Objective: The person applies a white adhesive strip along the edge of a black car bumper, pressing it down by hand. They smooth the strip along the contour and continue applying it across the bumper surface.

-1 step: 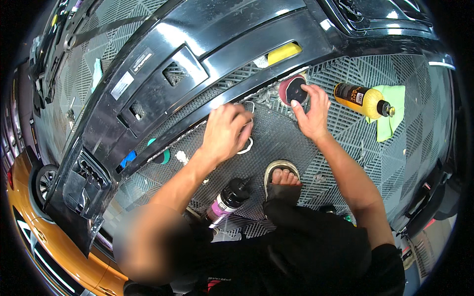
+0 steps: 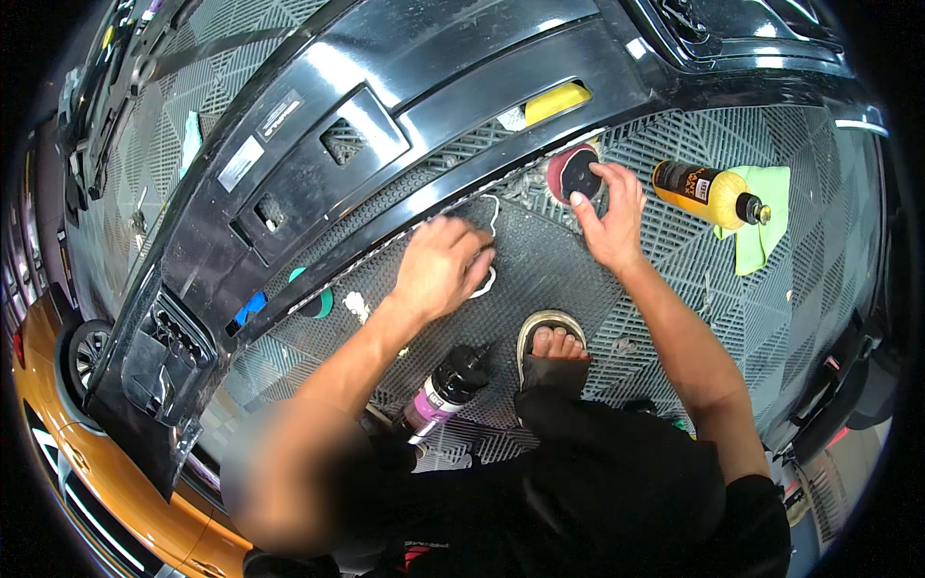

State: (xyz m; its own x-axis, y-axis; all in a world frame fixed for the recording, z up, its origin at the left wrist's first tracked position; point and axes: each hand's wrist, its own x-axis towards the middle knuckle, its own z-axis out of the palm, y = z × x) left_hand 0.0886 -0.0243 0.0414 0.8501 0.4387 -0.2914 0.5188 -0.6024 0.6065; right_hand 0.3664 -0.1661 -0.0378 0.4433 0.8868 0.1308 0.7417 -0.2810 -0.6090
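Observation:
My right hand [image 2: 619, 214] holds the rim of a round maroon-and-black polishing pad [image 2: 581, 179] between thumb and fingers, close to the lower edge of a large black car bumper [image 2: 462, 72]. My left hand [image 2: 445, 268] hovers over the dark mat, its fingers curled inward and slightly blurred. A thin white cord [image 2: 495, 217] runs beside those fingers; whether they grip it is hidden. Right of my right hand, a yellow bottle [image 2: 699, 193] lies on a light green cloth [image 2: 768, 231].
Near my foot [image 2: 556, 344] is a black bottle with a purple label [image 2: 434, 400]. A green round pad [image 2: 318, 301] and crumpled white bits [image 2: 356, 306] lie by the bumper. Yellow material [image 2: 557, 101] shows through its slot. An orange car [image 2: 106, 453] stands at the left.
My left hand has shifted slightly toward me, its fingers curling lower beside the white cord. The right hand and pad have barely moved.

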